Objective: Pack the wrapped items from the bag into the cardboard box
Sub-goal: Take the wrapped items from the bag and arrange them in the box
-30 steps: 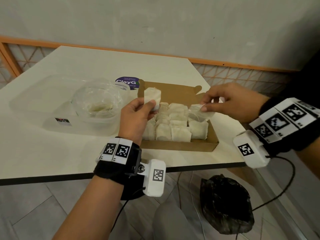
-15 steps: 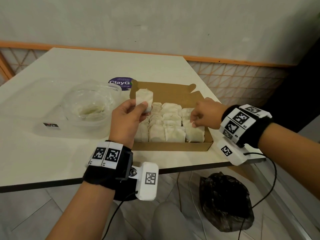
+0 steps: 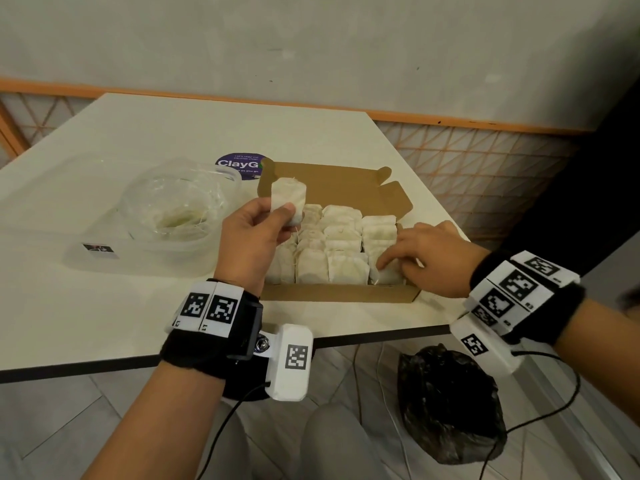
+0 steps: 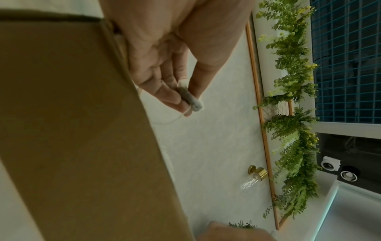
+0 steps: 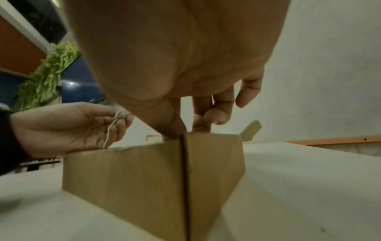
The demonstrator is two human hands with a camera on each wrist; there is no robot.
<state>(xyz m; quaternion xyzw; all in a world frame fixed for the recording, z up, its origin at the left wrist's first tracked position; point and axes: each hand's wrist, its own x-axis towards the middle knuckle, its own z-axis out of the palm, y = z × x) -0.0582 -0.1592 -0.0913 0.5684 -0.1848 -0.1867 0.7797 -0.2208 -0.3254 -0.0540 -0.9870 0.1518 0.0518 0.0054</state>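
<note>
An open cardboard box [image 3: 339,293] near the table's front right corner holds several rows of pale wrapped packets [image 3: 341,233]. Above the box's left side, my left hand [image 3: 284,211] pinches one wrapped packet [image 3: 288,195] between thumb and fingers, its string dangling; the left wrist view shows this packet [image 4: 190,99] edge-on. My right hand [image 3: 388,265] lies over the box's front right corner, its fingers stretched onto the packet [image 3: 381,280] there. In the right wrist view its fingertips [image 5: 201,125] dip behind the box wall [image 5: 144,171]. A clear plastic bag [image 3: 173,209] with more packets sits to the left.
The clear bag rests in a translucent tub [image 3: 138,261] left of the box. A purple sticker [image 3: 242,164] lies behind the box. The table edge [image 3: 363,337] runs just in front of it. A black bag [image 3: 450,403] and cables lie on the floor below.
My right hand carried a packet down into the box's front right corner and now rests on it. My left hand keeps its packet raised, nearly still.
</note>
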